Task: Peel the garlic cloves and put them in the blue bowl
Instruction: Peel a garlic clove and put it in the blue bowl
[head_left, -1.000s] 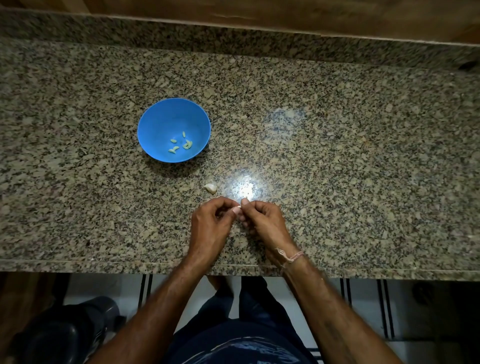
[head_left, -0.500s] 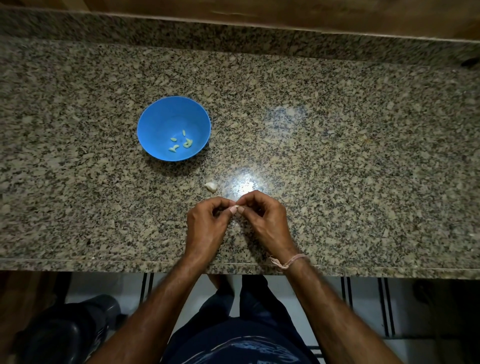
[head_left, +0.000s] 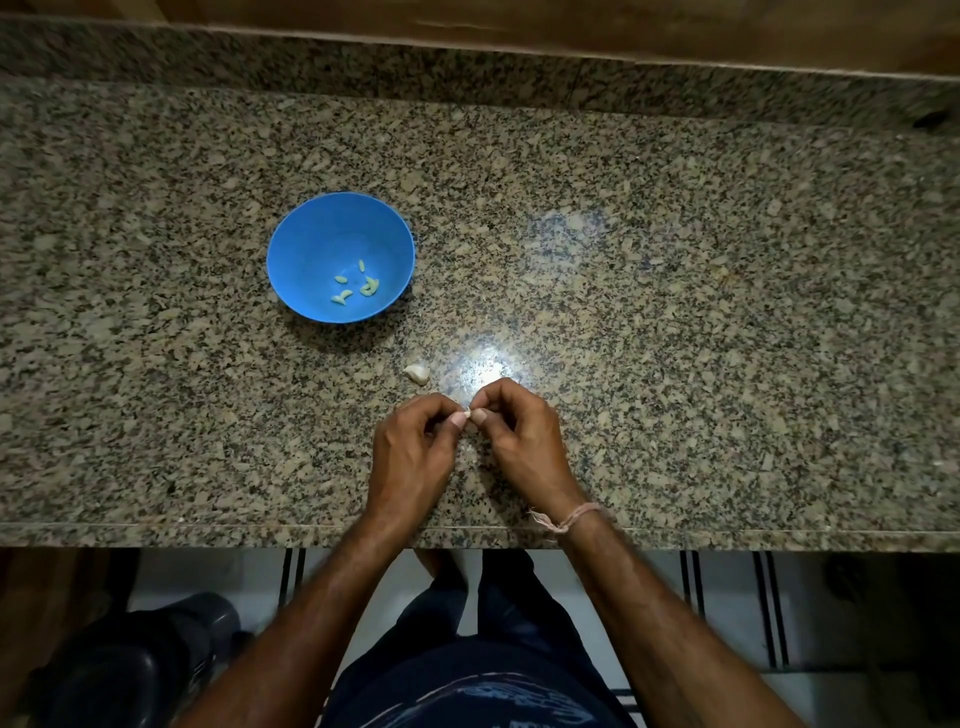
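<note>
The blue bowl (head_left: 311, 244) stands on the granite counter at the left and holds several peeled garlic cloves (head_left: 358, 288). An unpeeled garlic clove (head_left: 417, 373) lies on the counter just beyond my hands. My left hand (head_left: 410, 457) and my right hand (head_left: 519, 441) meet near the front edge, fingertips together. Between them they pinch a small garlic clove (head_left: 467, 414), of which only a pale tip shows. The rest of that clove is hidden by my fingers.
The speckled granite counter (head_left: 675, 312) runs the full width, with a raised back ledge (head_left: 467, 67) and a front edge (head_left: 208, 530) by my wrists. A bright light reflection lies just beyond my right hand. A dark object (head_left: 130, 665) sits on the floor at the lower left.
Both hands have shifted slightly toward the front edge and their fingertips have worked on the pinched clove. The bowl and the loose clove have not moved.
</note>
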